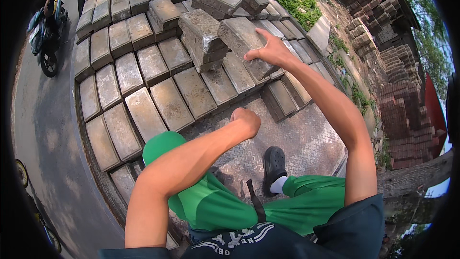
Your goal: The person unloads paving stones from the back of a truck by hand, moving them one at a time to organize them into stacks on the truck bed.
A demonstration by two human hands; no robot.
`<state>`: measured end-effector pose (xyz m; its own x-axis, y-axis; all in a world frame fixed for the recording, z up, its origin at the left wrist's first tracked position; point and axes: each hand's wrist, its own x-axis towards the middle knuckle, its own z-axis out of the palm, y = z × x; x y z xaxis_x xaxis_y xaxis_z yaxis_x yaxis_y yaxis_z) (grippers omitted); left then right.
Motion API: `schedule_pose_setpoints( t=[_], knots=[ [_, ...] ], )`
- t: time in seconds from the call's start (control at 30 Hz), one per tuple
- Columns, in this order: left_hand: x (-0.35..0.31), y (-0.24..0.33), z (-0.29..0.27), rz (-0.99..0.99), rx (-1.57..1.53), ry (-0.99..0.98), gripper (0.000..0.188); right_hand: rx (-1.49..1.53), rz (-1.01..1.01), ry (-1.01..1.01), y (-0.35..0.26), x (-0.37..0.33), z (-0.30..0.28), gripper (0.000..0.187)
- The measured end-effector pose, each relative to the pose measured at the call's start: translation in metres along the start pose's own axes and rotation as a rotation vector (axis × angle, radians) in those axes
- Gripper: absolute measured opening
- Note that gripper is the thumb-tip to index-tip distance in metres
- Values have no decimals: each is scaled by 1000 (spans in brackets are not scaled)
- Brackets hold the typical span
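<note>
My right hand [272, 51] is at the right side of a grey concrete paving block [243, 40], thumb and index finger apart against it. The other fingers are partly hidden. This block is tilted, beside a short stack of blocks [201, 31] that rises above the rows. My left hand [247, 122] is curled closed with nothing visible in it, above the front edge of the rows and apart from them. Below the right hand, a few blocks [279, 98] rest at the near right edge of the pile, against the metal floor.
Rows of paving blocks [143, 108] fill the bed ahead and left. My black clog [274, 169] stands on the worn metal floor [306, 139]. A road with a motorcycle [48, 38] runs along the left. Stacked reddish blocks [405, 120] and grass [292, 2] lie right.
</note>
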<state>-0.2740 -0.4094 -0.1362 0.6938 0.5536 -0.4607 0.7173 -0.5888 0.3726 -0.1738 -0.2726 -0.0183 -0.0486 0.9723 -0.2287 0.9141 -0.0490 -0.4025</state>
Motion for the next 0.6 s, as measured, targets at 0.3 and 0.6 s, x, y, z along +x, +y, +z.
schedule_pose_setpoints(
  t=[0.3, 0.6],
  knots=[
    [29, 55, 17, 138, 316, -94, 22, -56, 409, -222, 179, -139, 48, 112],
    [-8, 110, 31, 438, 202, -274, 23, -141, 646, -330, 282, -205, 131, 100]
  ],
)
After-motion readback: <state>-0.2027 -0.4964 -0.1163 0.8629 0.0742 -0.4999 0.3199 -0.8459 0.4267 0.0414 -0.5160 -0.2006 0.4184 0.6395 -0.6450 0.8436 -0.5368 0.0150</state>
